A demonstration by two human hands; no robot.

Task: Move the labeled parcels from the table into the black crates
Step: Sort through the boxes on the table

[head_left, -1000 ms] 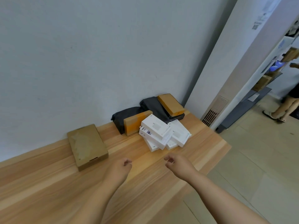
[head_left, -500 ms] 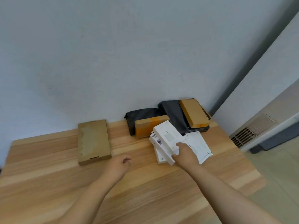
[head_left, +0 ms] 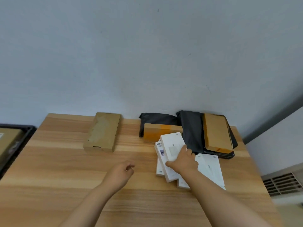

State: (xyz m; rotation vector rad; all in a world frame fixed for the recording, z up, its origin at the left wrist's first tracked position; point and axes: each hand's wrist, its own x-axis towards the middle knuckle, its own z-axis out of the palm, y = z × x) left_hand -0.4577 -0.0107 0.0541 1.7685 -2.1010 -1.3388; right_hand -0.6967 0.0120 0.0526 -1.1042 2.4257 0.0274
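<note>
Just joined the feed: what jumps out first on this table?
The right hand grips the top white box of a fanned stack near the table's right side. Behind it, black bags and orange-brown parcels sit against the wall; the left hand hovers loosely curled.

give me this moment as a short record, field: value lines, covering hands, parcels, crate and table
right hand: laid on the top white box, thumb at its left edge, fingers over its right side
left hand: loosely curled over the table, holding nothing
white boxes: loose pile right of centre, another white box lying flat to its right
brown flat box: alone, near the wall
orange-taped box: leaning on a black bag
second brown box: on dark mailers at the back right
black crate: at the left edge, cardboard inside
</note>
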